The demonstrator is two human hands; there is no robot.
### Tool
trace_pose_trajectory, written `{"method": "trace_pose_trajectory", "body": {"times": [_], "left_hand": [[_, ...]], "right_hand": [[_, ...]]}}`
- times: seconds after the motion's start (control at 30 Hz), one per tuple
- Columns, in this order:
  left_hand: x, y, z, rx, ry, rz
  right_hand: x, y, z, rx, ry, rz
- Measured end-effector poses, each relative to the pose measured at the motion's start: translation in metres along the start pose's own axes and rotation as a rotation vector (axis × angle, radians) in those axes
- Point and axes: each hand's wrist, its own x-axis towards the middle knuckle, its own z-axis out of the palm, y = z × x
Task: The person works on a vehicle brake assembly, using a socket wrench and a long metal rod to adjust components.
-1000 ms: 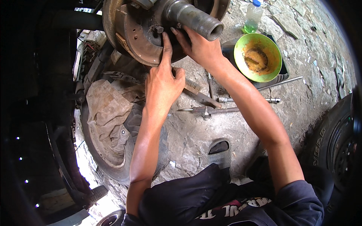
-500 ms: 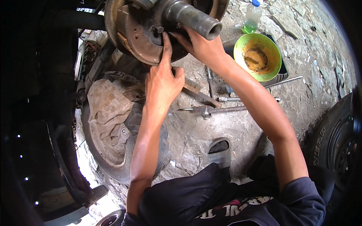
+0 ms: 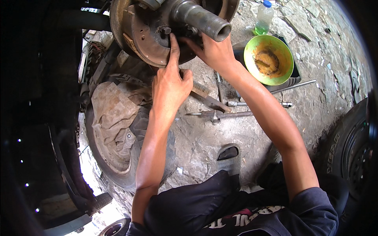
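A rusty brake assembly (image 3: 151, 51) with a curved shoe along its rim fills the top of the view. From its middle a grey threaded spindle (image 3: 204, 21) sticks out toward the lower right. My left hand (image 3: 172, 84) has its index finger stretched up, its tip touching or just below a bolt head (image 3: 167, 30) on the plate; the thumb stands apart and the other fingers are curled, with nothing visible in them. Under the spindle reaches my right hand (image 3: 215, 51), one digit pointing left in shadow. The spindle and shadow hide its other fingertips and anything they touch.
Below lie a wooden-handled wire brush (image 3: 210, 100), a hammer (image 3: 216, 115) and a long metal bar (image 3: 293, 85). A green bowl (image 3: 289, 59) with orange-brown residue stands right, near a bottle (image 3: 264, 17). A rag (image 3: 112, 110) covers part of a tyre (image 3: 114, 179); another tyre (image 3: 334, 153) stands right.
My right hand has shifted slightly, its fingers going further under the spindle, and the right forearm has swung a little left. My left hand stays at the bolt head.
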Motion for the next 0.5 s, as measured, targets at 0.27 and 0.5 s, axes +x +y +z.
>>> {"method": "trace_pose_trajectory", "body": {"times": [0.27,0.5], "left_hand": [[0.000,-0.007,0.007,0.010,0.086,0.089],[-0.002,-0.006,0.003,0.001,0.064,0.078]], "right_hand": [[0.006,-0.009,0.007,0.030,-0.008,0.056],[0.001,0.000,0.008,0.027,0.020,-0.028]]}}
